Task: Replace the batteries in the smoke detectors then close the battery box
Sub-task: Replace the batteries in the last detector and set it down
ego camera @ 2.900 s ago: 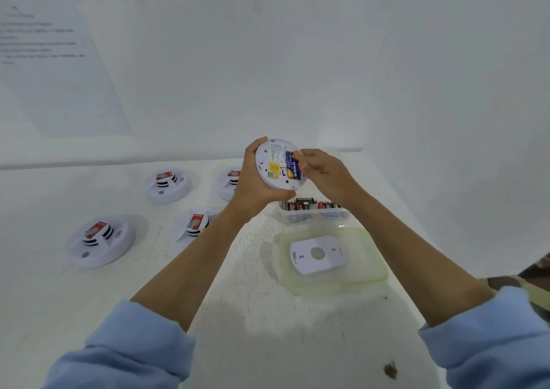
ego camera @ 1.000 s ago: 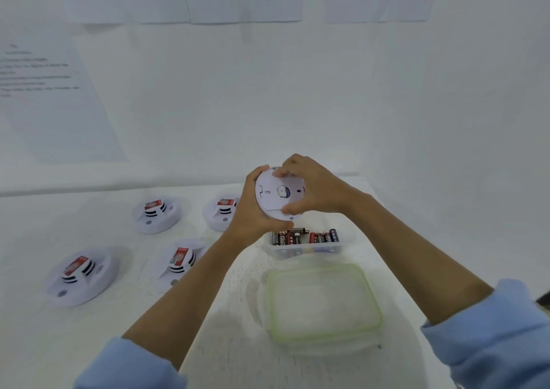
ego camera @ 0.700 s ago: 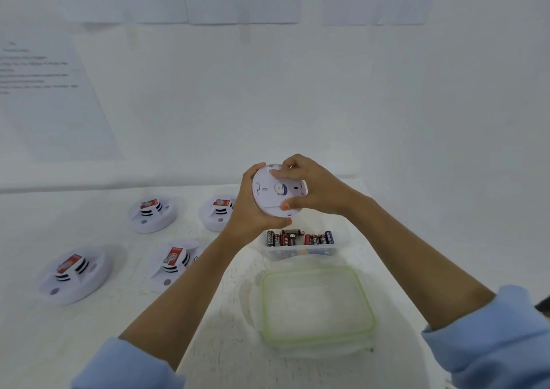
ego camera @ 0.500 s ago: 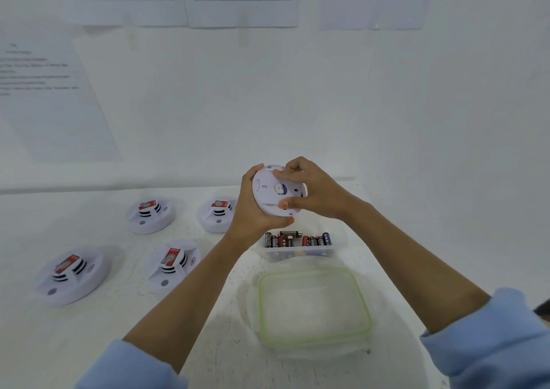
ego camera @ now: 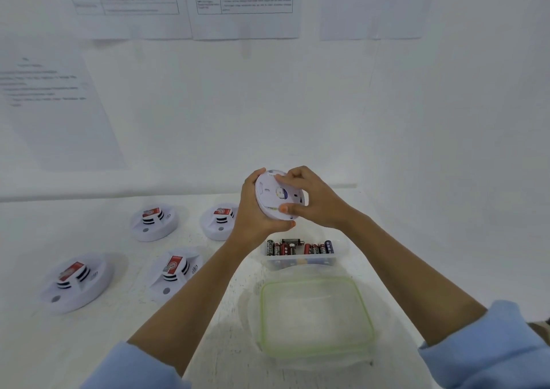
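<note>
Cover now seated on detector [ego camera: 275,198]; 4 detectors [ego camera: 166,269] left.

white table [ego camera: 125,338] | four smoke detectors [ego camera: 78,281] | battery box [ego camera: 300,256] | lid [ego camera: 315,317]

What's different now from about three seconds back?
The white cover plate has left the lid and now sits on the back of the held detector, hiding the blue battery. The right hand presses it on; the left hand still cups the detector. The four detectors on the table and the battery box are unchanged.
</note>
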